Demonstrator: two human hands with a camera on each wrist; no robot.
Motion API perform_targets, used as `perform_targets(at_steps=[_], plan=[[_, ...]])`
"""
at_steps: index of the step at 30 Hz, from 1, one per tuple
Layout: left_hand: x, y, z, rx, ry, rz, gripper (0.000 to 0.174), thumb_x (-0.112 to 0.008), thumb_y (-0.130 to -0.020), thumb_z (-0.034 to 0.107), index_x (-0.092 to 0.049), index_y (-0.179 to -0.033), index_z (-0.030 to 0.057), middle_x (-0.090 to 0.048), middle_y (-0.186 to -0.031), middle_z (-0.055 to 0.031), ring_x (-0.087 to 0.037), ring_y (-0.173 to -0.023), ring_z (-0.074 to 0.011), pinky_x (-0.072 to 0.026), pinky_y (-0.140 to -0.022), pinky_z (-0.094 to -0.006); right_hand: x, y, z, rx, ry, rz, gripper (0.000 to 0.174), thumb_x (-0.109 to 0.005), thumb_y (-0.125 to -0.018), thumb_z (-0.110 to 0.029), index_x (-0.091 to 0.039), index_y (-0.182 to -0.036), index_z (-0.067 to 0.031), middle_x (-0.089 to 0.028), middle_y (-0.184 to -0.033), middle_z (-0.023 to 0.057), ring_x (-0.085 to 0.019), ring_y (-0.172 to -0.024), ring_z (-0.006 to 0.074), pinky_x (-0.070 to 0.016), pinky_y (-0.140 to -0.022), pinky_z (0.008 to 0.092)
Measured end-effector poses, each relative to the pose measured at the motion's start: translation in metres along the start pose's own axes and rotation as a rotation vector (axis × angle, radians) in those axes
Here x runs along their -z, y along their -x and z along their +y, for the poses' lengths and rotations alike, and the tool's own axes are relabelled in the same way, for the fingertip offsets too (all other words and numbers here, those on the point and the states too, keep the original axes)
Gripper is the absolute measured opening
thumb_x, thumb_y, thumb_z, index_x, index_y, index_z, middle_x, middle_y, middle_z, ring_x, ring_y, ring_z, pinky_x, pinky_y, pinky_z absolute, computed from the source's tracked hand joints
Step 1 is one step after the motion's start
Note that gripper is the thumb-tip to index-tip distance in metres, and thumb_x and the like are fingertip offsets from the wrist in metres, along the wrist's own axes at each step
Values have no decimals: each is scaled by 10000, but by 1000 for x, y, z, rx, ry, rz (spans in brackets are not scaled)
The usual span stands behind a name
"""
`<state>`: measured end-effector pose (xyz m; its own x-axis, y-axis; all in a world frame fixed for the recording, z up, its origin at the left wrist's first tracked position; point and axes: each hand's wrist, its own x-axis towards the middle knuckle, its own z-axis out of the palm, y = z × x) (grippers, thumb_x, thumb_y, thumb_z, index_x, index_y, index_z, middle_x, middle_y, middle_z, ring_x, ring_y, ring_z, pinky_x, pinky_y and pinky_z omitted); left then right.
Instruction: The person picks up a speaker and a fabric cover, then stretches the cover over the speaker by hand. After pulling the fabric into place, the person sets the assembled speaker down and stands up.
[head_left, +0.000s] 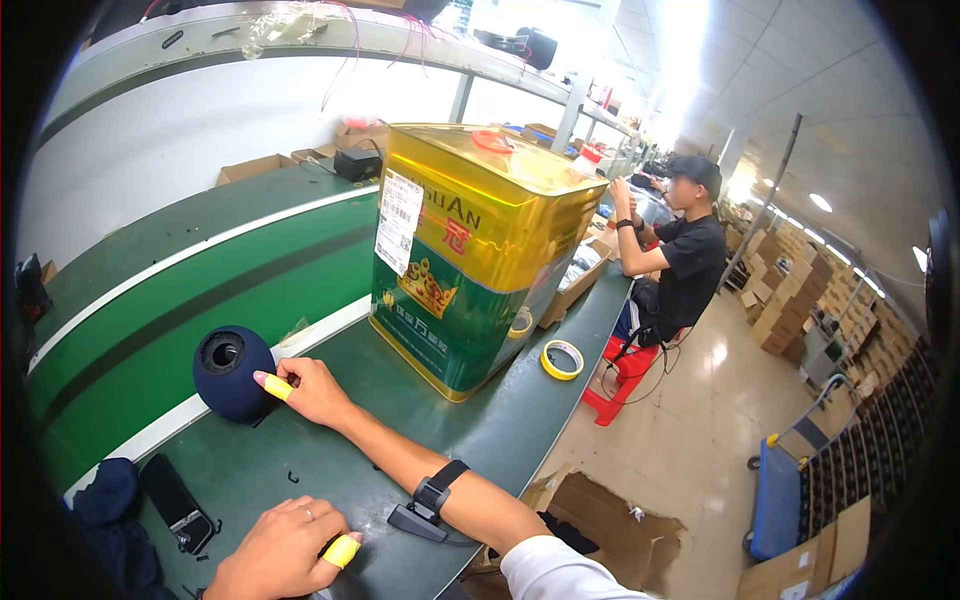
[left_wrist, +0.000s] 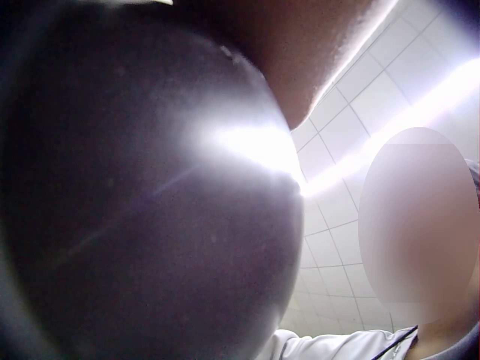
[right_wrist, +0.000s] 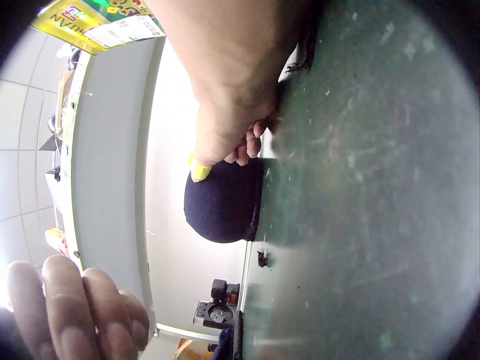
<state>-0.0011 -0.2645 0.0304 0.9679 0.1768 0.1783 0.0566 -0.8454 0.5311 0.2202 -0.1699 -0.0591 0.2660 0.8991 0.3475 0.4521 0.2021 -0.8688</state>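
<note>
A navy, ball-shaped housing (head_left: 238, 400) with a dark round opening stands on the green bench, against its pale edge strip. My right hand (head_left: 315, 392) grips its near right side, the yellow-wrapped thumb lying on the ball. In the right wrist view the fingers curl at the end of the navy housing (right_wrist: 223, 201). Nearer me, my left hand (head_left: 285, 550) is low over the bench, fingers loosely bent, yellow wrap on its thumb. The left wrist view is mostly filled by a dark glossy surface (left_wrist: 150, 195).
A big yellow-green metal can (head_left: 460, 270) stands right of the ball, with a tape roll (head_left: 562, 360) beside it. At left lie navy cloth (head_left: 108, 510) and a black device (head_left: 178, 503). A person (head_left: 685, 240) sits farther along the bench. An open carton (head_left: 620, 520) is below.
</note>
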Motion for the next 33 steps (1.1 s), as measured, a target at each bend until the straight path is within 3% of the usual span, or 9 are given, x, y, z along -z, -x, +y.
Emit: perform_targets(at_steps=[3, 5, 8, 23, 25, 33], plan=[[0, 0, -1, -4, -7, 2, 153, -672, -913, 188, -668, -851, 48, -655, -800, -101, -643, -783, -338, -528, -761, -433, -1, -1, 0, 9, -9, 0, 565, -755, -947, -455, -550, -679, -1, -477, -568, 27, -426, -566, 101, -372, -533, 326], [0, 0, 0, -1, -5, 4, 154, -676, -908, 188, -667, -848, 47, -652, -797, -104, -642, -781, -337, -527, -756, -433, -1, -1, 2, 12, 17, -1, 548, -748, -949, -431, -551, -693, 11, -530, -582, 117, -460, -550, 210, -404, -554, 393], [0, -1, 0, -3, -14, 8, 153, -679, -903, 186, -667, -843, 46, -651, -794, -105, -640, -780, -339, -525, -752, -433, 0, 0, -1, -2, 4, -5, 548, -749, -949, -429, -549, -691, 11, -527, -580, 121, -455, -549, 216, -405, -555, 397], [1, 0, 1, 25, 0, 7, 149, -686, -886, 180, -670, -836, 41, -662, -809, -107, -643, -789, -347, -535, -765, -435, -1, -1, 2, 73, 26, 47, 552, -759, -938, -443, -575, -684, 11, -541, -579, 123, -471, -544, 211, -407, -548, 390], [1, 1, 1, 26, 0, -2, 144, -691, -881, 175, -669, -835, 41, -665, -812, -104, -643, -786, -346, -534, -765, -435, -1, 0, 1, 35, 41, 25, 567, -763, -944, -435, -542, -665, 7, -464, -553, 50, -424, -563, 110, -377, -531, 328], [-2, 0, -5, 9, 4, -8, 123, -709, -872, 167, -661, -833, 62, -667, -822, -90, -641, -787, -329, -523, -761, -422, 2, 0, -3, -3, 43, 6, 568, -759, -947, -439, -546, -670, 10, -477, -539, 56, -415, -538, 118, -369, -512, 344]])
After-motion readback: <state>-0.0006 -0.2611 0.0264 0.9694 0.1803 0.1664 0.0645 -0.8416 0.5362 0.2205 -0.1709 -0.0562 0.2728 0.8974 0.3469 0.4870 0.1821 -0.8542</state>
